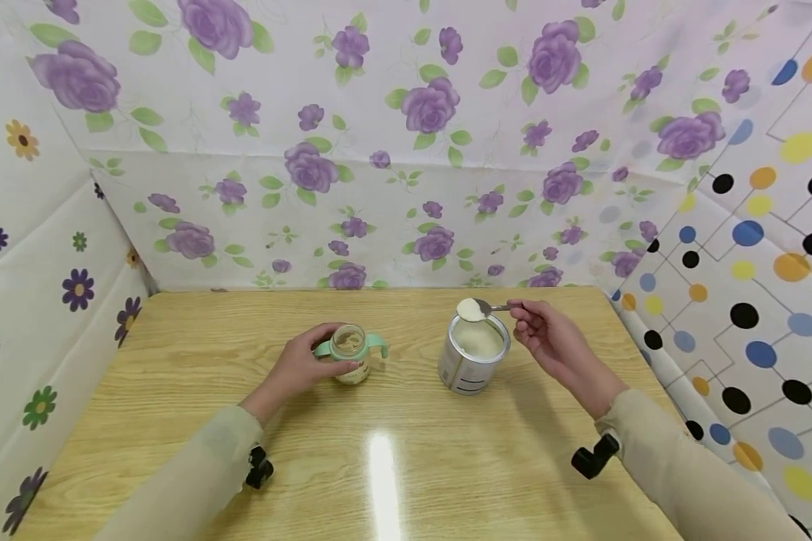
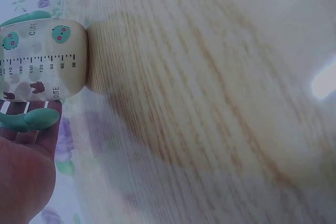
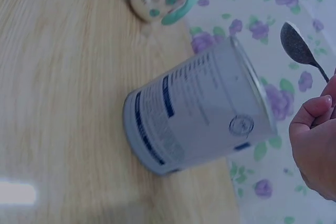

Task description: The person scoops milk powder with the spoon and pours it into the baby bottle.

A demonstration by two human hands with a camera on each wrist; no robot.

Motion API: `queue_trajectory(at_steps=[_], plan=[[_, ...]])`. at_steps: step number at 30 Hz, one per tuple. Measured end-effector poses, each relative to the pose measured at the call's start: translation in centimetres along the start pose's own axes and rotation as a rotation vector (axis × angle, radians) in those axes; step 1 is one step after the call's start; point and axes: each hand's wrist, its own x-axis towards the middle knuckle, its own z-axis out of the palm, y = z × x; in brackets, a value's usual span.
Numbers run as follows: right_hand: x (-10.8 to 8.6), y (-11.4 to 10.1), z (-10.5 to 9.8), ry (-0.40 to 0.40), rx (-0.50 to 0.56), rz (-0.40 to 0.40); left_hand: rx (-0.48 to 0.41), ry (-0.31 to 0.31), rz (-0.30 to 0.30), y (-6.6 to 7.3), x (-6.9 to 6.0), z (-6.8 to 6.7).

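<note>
My left hand (image 1: 303,362) holds an uncapped baby bottle (image 1: 357,373) with mint-green handles, which stands upright on the table. Measuring marks and small printed faces show on the bottle (image 2: 44,61) in the left wrist view. In my right hand (image 1: 553,340) is a metal spoon (image 1: 489,307), pinched by its handle. A heap of pale powder (image 1: 470,309) sits in the spoon's bowl, over the far rim of an open can (image 1: 470,370). More of the powder fills part of that can. The right wrist view shows the spoon (image 3: 297,45) above the can's rim, apart from it.
The wooden table (image 1: 243,330) ends at a flowered cloth wall (image 1: 379,210) behind. Patterned cloth hangs on both sides, dotted cloth (image 1: 737,300) at the right. The can stands right of the bottle, with a gap between them.
</note>
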Motion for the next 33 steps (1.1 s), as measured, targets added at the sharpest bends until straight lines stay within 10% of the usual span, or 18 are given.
queue_trajectory(at_steps=[20,33], plan=[[3.9,2.9,10.6,-0.146,-0.092,0.028,-0.009,0.0,0.033,-0.3,0.1,-0.1],[5.6,6.4,13.0,-0.147,-0.26,0.04,-0.006,-0.004,-0.001,-0.1,0.1,-0.1]])
